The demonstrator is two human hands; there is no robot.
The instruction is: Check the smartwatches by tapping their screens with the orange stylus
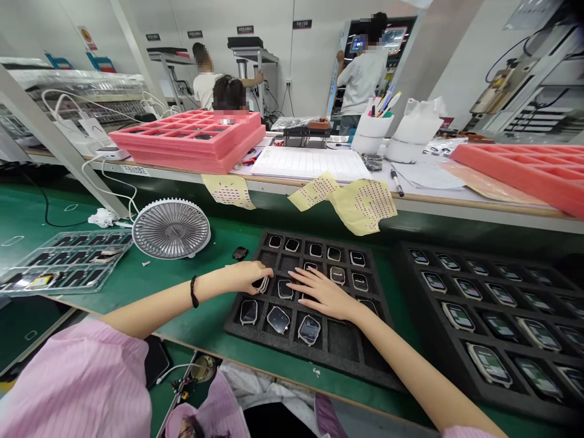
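Green counter (214,237) is the biggest item, carrying the rest. Black foam tray on the right (408,331) is next, filled with rows of watches whose screens show greenish pictures. Central black foam tray (292,342) sits just beside it, slightly angled, partly filled. Clear plastic tray (104,238) with dark parts lies at far left, near a round grey-white fan (172,230). Right hand (322,293) lies palm down across the central tray; its grip is apart, fingers straight and spread, no held item seen, though what's under the palm is hidden. Left hand (249,277) is at the tray's left edge, grip clamped on a watch (261,284). That watch is in or just over the left-edge compartment (can't tell which), mostly covered by fingers; a dark face and pale silvery rim show. Neighbouring watches are rounded squares, black glossy glass, silvery frames; front-row middle watch (278,319) is turned askew, small pale specks on its face. Smallest: a loose dark piece (239,252), behind the left hand
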